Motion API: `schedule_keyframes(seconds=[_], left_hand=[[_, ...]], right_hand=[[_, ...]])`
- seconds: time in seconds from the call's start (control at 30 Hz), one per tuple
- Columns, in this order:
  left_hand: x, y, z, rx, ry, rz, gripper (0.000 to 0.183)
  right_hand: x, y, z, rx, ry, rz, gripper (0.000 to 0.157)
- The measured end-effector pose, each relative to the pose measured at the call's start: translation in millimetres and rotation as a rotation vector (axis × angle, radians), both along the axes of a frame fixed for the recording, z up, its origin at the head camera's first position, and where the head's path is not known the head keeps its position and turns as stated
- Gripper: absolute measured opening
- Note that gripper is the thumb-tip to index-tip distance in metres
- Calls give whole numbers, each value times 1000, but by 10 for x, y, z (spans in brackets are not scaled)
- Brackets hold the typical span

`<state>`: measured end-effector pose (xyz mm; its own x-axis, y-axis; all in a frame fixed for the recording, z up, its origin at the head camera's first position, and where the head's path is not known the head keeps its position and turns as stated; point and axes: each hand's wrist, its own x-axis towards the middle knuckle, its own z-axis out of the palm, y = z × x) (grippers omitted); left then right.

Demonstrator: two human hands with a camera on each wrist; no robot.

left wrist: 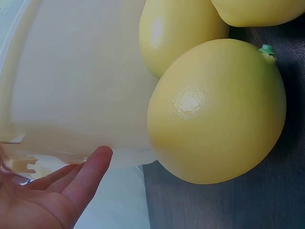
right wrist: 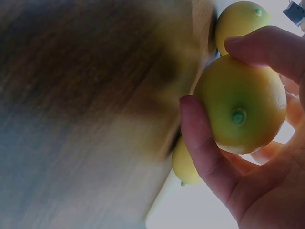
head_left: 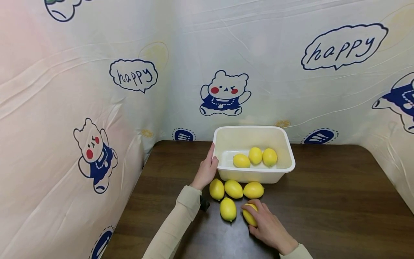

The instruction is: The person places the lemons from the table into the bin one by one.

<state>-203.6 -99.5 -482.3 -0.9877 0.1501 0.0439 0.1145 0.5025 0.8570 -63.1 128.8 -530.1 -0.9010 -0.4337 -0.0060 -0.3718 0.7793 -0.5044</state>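
"The right hand (head_left: 269, 227), what's it doing?"
"Grasping a lemon (head_left: 249, 216) in front of the white plastic bin (head_left: 250, 176)."
"And the left hand (head_left: 205, 172)?"
"Straight-fingered, touching the bin's left end."
"Other lemons (head_left: 233, 189)?"
"Three inside the bin, four in front."

A dark brown, wood-grained table (head_left: 339, 201) bears a white rectangular bin (head_left: 249, 176) near its far edge. Directly before the bin, three yellow lemons (head_left: 233, 189) lie side by side in a row. A fourth lemon (head_left: 228, 209) lies nearer the front; whether a fifth lemon (head_left: 249, 215), just beside it, touches the table is unclear.
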Motion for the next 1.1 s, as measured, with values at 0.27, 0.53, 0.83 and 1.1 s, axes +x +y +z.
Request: schedule_keyframes(seconds=[0.27,0.53,0.83,1.1], left_hand=[[2,2,6,3,-10,-1,60],[-7,3,-8,6,2,-6,60],[-11,-1,-14,-2,5,-4,59],[-6,0,-9,9,5,-9,59]], right_hand=[[-7,3,30,-4,4,-5,54],[-14,4,47,-2,5,-8,53],[-7,10,79,-7,39,-8,54],[-6,15,105,-10,69,-14,54]])
